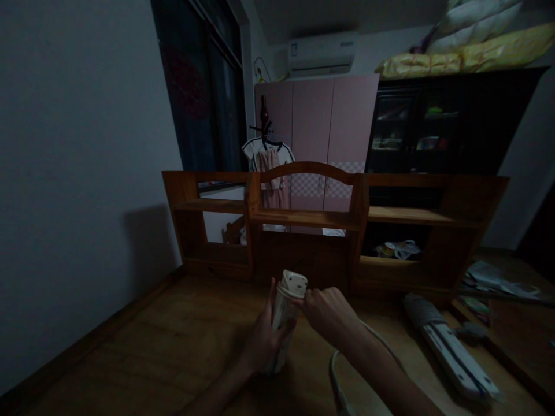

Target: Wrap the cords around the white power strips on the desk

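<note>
A white power strip point(295, 281) stands on end, slightly tilted, over the wooden tabletop point(173, 346). My left hand point(265, 334) is wrapped round its middle, thumb and fingers on opposite sides. Near its upper end a turn of white cord point(284, 293) goes round the body. At that end my right hand point(328, 311) is closed in a pinch on the cord; its fingertips partly hide the grip. The loose cord point(335, 370) curves over the tabletop below my right forearm. A second white power strip point(455, 352), with grey cord wound round one end, lies to the right.
A wooden shelf unit point(306, 218) spans the back of the tabletop. A wall point(87, 219) rises on the left. Papers point(494, 280) lie at the right, and a plastic bag point(406, 249) sits in the right shelf opening. Pink cabinets point(312, 121) stand beyond.
</note>
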`<state>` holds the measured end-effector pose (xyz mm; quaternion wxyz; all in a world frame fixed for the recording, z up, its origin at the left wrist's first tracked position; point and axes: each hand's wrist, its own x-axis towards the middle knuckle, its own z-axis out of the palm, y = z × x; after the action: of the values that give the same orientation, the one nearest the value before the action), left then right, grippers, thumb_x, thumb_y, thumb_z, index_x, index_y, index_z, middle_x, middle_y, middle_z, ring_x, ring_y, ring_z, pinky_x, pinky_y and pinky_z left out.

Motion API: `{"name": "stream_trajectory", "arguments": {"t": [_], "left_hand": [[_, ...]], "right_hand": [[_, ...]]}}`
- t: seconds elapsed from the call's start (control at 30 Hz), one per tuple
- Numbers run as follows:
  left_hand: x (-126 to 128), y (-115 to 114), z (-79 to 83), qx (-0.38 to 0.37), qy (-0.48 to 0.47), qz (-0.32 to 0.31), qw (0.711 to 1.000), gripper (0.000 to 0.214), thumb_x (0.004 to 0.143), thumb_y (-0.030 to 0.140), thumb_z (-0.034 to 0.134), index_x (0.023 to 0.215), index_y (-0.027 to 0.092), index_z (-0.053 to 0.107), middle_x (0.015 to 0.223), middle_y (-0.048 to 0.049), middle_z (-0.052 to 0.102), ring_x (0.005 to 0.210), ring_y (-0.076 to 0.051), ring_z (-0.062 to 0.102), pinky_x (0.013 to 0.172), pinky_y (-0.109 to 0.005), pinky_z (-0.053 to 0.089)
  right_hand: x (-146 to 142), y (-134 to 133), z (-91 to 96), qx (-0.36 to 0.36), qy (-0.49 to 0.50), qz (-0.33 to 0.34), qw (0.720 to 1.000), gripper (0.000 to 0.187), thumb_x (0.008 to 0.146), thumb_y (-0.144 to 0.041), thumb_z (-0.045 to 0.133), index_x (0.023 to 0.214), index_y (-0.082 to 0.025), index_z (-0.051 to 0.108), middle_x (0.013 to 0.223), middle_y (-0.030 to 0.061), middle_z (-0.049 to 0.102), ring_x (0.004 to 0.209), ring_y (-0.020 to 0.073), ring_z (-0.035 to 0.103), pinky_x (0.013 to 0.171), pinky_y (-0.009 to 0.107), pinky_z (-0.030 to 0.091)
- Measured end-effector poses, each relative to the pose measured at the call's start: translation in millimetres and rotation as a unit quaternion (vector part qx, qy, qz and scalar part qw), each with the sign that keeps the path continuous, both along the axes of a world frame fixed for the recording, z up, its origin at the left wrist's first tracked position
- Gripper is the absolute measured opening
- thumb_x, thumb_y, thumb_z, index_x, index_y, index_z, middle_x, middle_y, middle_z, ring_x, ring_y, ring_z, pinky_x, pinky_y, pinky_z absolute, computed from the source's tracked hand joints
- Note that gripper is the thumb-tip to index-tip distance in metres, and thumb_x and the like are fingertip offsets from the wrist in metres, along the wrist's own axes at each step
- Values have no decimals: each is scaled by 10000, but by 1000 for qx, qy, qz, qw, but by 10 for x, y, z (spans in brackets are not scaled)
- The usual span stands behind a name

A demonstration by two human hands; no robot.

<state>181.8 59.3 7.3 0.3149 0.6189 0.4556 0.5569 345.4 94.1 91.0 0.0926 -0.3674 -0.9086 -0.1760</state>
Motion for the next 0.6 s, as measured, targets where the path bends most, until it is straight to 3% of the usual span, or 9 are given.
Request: {"name": "stream_trajectory", "arguments": {"t": [0.1,0.23,0.4,0.6], "left_hand": [[-3,10,-14,10,5,-3,1000,848,849,397,583,1489,268,43,1483,-89,332,1334,-235,362,1096,-387,296],[2,7,52,18,-8,-31,999,866,864,373,564,1486,270,-30,1470,-74,358,1324,-220,378,1102,-382,292],[-38,76,51,-1,-21,-98,995,887,869,349,563,1472,287,-84,1517,-42,260,1380,-219,273,1143,-399,209],[-29,107,-43,-24,-41,-131,990,1020,796,332,675,1469,301,-90,1513,-62,271,1332,-249,357,1088,-390,321]], "right_hand": [[4,-1,-10,2,8,0,1000,391,996,-333,371,858,-160,692,762,105,684,673,216,661,551,263,402],[7,-26,22,-10,3,-16,1000,416,1000,-335,366,865,-119,696,772,148,684,717,198,672,598,239,418],[4,9,19,-26,-16,-43,999,438,1004,-322,356,834,-117,703,758,155,690,720,194,681,609,235,431],[5,55,-42,-19,-28,-27,999,400,995,-301,374,821,-156,703,723,113,693,665,213,679,547,259,427]]}}
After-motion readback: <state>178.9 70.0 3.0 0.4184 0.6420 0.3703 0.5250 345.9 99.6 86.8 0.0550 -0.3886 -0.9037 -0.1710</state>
